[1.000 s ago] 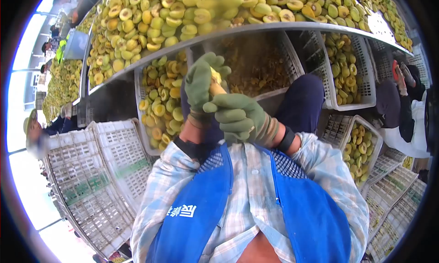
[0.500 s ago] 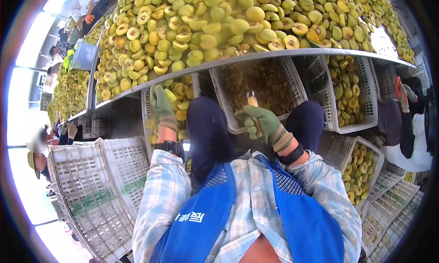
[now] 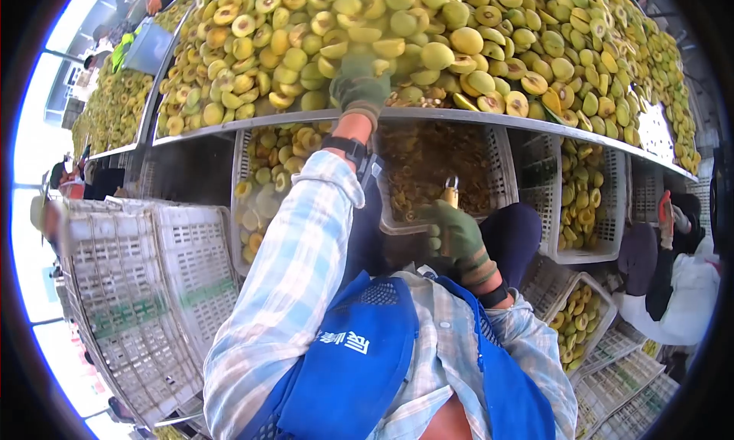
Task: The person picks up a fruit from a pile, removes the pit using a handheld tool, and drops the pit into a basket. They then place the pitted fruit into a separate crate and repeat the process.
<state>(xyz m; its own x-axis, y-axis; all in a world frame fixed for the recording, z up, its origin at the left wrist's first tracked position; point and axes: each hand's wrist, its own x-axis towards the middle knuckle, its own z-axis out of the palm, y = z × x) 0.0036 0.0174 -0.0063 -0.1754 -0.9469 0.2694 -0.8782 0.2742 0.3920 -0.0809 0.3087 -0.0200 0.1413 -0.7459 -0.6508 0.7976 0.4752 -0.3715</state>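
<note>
My right hand (image 3: 459, 235), in a green glove, is closed around the wooden handle of a small pitting tool (image 3: 451, 194) with a metal loop at its tip, which points up over a crate of brown scraps (image 3: 417, 226). My left hand (image 3: 361, 87), also gloved, reaches over the table's metal edge to the near side of a heap of halved yellow-green fruit (image 3: 306, 61). Its fingers are blurred among the fruit, so their grip does not show. Many halves show a brown centre.
The table's metal rim (image 3: 459, 117) runs across in front of me. Below it stand a crate of fruit (image 3: 238, 165) on the left and another crate (image 3: 604, 253) on the right. Stacked crates (image 3: 145, 310) rise at my left. A person's gloved hand (image 3: 666, 218) is at the far right.
My left hand has moved from above the left fruit crate, where a green piece showed at its fingers, up and right to the heap. My right hand still holds the tool, slightly lower and to the right.
</note>
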